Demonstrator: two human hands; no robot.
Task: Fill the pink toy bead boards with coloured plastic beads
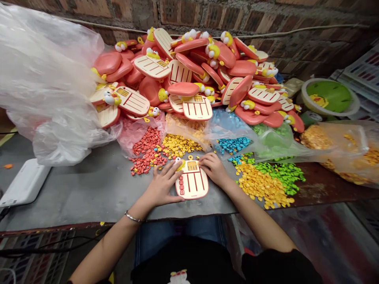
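A cream toy calculator shell [192, 182] with red slots lies flat on the grey table [89, 189] in front of me. A few red buttons sit in its left column. My left hand [162, 186] rests on its left edge, fingers spread and flat. My right hand [213, 167] touches its top right corner with fingers curled down; I cannot make out whether they pinch a button. Piles of small buttons lie just behind: red [146, 152], yellow [177, 145], blue [232, 144], orange-yellow [260, 187] and green [284, 173].
A big heap of pink and cream toy shells [195, 75] fills the back against a brick wall. A large clear plastic bag [44, 79] bulges at left, a white box [25, 183] below it. A green-lidded tub [330, 96] and bagged orange buttons [334, 144] sit at right.
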